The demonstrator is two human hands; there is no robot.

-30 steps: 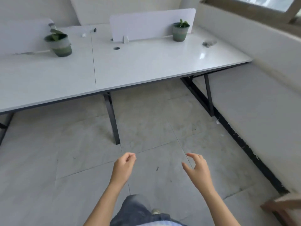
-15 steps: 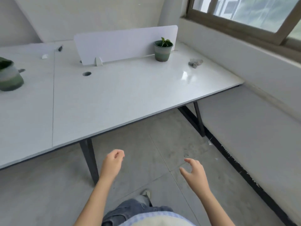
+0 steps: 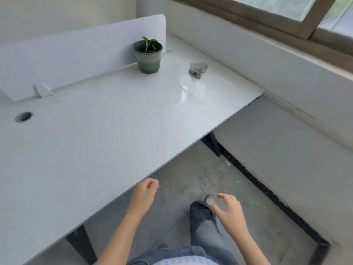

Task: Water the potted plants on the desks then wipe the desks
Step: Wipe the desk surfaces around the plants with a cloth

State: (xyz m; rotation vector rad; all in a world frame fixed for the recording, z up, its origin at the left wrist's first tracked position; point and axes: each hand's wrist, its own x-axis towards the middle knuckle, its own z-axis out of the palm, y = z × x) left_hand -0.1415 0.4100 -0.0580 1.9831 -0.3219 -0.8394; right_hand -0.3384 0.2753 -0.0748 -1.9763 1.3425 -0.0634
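Observation:
A small green plant in a green-and-grey banded pot [image 3: 148,58] stands at the back of the white desk [image 3: 95,134], against the white divider panel [image 3: 76,52]. A crumpled grey cloth [image 3: 198,69] lies on the desk to the pot's right, near the wall. A wet, shiny patch [image 3: 188,94] shows on the desktop in front of the cloth. My left hand [image 3: 145,194] hangs at the desk's front edge, fingers loosely curled and holding nothing. My right hand [image 3: 232,213] is lower right over the floor, fingers spread, empty.
A round cable hole [image 3: 23,117] is in the desktop at the left. A low grey ledge [image 3: 286,150] runs along the wall under the window [image 3: 286,8] on the right. Black desk legs [image 3: 212,144] stand below. My leg and shoe [image 3: 208,201] are over the tiled floor.
I have walked closer to the desk: the pot, cloth and divider now look larger and nearer, and the second pot at the left has left the view. Both hands stay empty.

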